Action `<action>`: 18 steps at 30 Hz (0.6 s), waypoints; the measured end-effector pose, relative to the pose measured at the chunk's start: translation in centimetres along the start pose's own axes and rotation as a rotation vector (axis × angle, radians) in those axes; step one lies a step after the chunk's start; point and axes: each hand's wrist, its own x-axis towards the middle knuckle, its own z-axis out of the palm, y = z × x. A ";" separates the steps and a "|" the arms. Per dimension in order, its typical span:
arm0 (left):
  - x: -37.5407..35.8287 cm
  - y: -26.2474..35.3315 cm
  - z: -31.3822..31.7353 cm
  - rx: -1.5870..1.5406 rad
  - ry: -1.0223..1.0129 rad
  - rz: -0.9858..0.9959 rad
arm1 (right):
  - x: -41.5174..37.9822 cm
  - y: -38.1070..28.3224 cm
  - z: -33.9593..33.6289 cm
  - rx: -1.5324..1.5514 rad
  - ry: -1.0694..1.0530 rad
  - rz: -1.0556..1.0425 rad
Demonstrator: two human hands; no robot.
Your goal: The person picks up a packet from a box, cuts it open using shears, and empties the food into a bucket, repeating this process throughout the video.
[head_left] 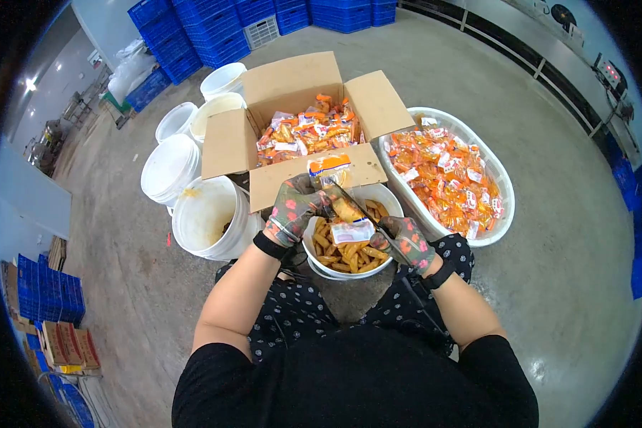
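My left hand (296, 210), in a patterned glove, is closed on an orange-and-white plastic food packet (329, 165) at the near flap of the carton. My right hand (411, 242), gloved alike, is closed around a long, thin, dark cutting tool (370, 213), which slants up toward the packet; its exact kind I cannot tell. Between the hands is a brown food piece (347, 209), with a white-labelled wrapper (353, 231) just below it. Beneath both hands stands a white bucket (312, 262) holding many loose brown food pieces (351, 255).
An open cardboard carton (292, 75) of similar packets stands ahead. To its right sits a white oval tub (505, 192) of orange packets. White buckets (170, 162) cluster at left, one open bucket (205, 214) nearest. Blue crates (207, 32) are stacked behind on the grey floor.
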 end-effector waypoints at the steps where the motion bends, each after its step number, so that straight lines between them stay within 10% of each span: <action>1: -0.2 -0.4 0.0 -0.001 0.030 0.053 | 0.2 0.9 0.5 0.021 0.022 -0.056; 18: -0.7 -0.6 0.8 0.062 0.171 0.196 | -0.1 -0.2 0.3 0.000 0.054 -0.025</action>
